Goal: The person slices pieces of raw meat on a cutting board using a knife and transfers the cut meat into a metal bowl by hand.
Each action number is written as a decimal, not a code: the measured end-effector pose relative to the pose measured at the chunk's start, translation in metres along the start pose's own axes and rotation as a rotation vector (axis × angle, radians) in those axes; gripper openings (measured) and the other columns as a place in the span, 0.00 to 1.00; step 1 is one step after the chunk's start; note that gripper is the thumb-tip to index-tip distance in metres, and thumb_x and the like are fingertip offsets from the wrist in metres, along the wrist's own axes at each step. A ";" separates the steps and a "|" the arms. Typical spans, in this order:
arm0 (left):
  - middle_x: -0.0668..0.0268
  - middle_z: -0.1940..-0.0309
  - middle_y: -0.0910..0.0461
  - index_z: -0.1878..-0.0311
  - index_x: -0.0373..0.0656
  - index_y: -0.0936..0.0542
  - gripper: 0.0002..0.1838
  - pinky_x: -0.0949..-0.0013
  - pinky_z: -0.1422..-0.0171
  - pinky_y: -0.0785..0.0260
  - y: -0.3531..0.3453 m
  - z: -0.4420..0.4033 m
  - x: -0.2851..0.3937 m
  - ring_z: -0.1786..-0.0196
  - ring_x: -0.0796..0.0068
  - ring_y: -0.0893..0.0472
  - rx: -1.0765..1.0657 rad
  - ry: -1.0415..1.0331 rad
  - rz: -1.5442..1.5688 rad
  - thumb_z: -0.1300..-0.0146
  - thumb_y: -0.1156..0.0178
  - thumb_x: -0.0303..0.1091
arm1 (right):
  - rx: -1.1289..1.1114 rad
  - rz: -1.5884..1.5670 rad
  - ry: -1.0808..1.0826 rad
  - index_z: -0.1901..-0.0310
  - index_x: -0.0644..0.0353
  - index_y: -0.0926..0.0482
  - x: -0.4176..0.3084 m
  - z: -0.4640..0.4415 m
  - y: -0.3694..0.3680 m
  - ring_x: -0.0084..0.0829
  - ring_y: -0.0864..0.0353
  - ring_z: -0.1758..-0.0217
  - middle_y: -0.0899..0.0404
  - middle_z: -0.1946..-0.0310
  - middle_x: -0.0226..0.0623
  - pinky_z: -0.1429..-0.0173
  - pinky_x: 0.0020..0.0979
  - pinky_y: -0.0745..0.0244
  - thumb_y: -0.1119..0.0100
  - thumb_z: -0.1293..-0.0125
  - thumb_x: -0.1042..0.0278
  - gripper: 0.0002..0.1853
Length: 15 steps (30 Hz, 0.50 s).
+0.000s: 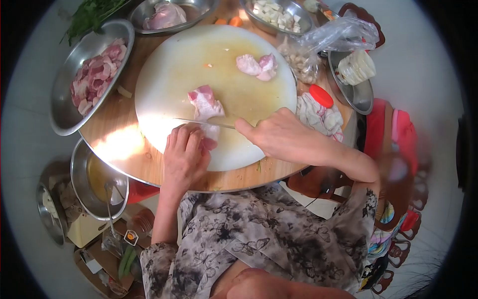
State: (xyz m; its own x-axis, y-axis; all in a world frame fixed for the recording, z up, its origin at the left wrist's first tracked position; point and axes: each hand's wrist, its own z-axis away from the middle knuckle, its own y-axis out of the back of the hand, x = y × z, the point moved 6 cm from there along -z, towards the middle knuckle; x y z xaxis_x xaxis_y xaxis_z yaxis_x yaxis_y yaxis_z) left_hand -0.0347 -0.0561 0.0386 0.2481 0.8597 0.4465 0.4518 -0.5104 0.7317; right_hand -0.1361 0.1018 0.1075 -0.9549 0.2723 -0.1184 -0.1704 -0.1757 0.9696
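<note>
My right hand (279, 133) is wrapped around the handle of a knife (209, 123), whose blade lies across a pale-skinned piece of raw meat (205, 102) on the round white cutting board (174, 65). My left hand (184, 153) has its fingers curled and pressed on the near end of that meat, just beside the blade. Part of the meat is hidden under the left fingers. Farther back on the board, to the right, lies another piece of raw meat (257, 67) that neither hand touches.
Around the board on the wooden table stand a bowl of cut meat (94, 74), a bowl with a larger meat piece (167, 16) and a bowl of white cubes (279, 16). At right are a plastic bag (303, 60), a cloth (321, 117) and a red lid (321, 96).
</note>
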 end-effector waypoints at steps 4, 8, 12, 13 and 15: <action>0.55 0.47 0.22 0.50 0.39 0.22 0.23 0.51 0.43 0.28 0.000 -0.004 -0.002 0.46 0.50 0.22 -0.004 0.055 0.015 0.54 0.34 0.23 | -0.010 -0.040 0.040 0.49 0.72 0.28 -0.001 -0.021 0.004 0.46 0.16 0.80 0.22 0.84 0.44 0.77 0.45 0.31 0.39 0.44 0.81 0.19; 0.55 0.49 0.22 0.52 0.39 0.22 0.22 0.50 0.43 0.27 -0.001 -0.008 0.000 0.46 0.49 0.22 0.007 0.074 0.025 0.55 0.33 0.24 | 0.092 -0.133 0.113 0.47 0.71 0.29 -0.003 -0.060 -0.002 0.47 0.14 0.73 0.20 0.79 0.48 0.70 0.46 0.27 0.38 0.43 0.79 0.21; 0.55 0.49 0.22 0.52 0.40 0.22 0.23 0.50 0.44 0.26 -0.003 -0.003 -0.005 0.47 0.49 0.22 -0.044 0.074 0.002 0.56 0.32 0.24 | 0.170 -0.038 0.156 0.43 0.66 0.31 -0.015 -0.108 -0.013 0.52 0.13 0.63 0.17 0.70 0.52 0.58 0.51 0.25 0.38 0.37 0.72 0.22; 0.54 0.48 0.21 0.50 0.40 0.22 0.24 0.50 0.43 0.26 -0.004 -0.001 -0.009 0.46 0.49 0.21 -0.035 0.067 0.036 0.55 0.31 0.24 | 0.176 -0.046 0.157 0.43 0.66 0.31 -0.011 -0.111 -0.020 0.52 0.13 0.63 0.17 0.70 0.52 0.58 0.51 0.25 0.38 0.37 0.72 0.22; 0.54 0.47 0.21 0.48 0.40 0.21 0.26 0.51 0.43 0.26 -0.006 0.007 -0.014 0.46 0.49 0.21 -0.021 0.068 0.065 0.54 0.30 0.24 | 0.356 -0.089 0.160 0.43 0.63 0.30 -0.004 -0.112 -0.026 0.53 0.13 0.61 0.15 0.66 0.52 0.57 0.52 0.24 0.39 0.30 0.65 0.19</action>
State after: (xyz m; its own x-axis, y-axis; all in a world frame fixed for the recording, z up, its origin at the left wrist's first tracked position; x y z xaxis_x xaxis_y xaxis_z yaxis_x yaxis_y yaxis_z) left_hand -0.0348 -0.0651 0.0248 0.2167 0.8219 0.5267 0.4187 -0.5657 0.7104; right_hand -0.1553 -0.0011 0.0589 -0.9708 0.1156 -0.2100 -0.1861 0.1886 0.9642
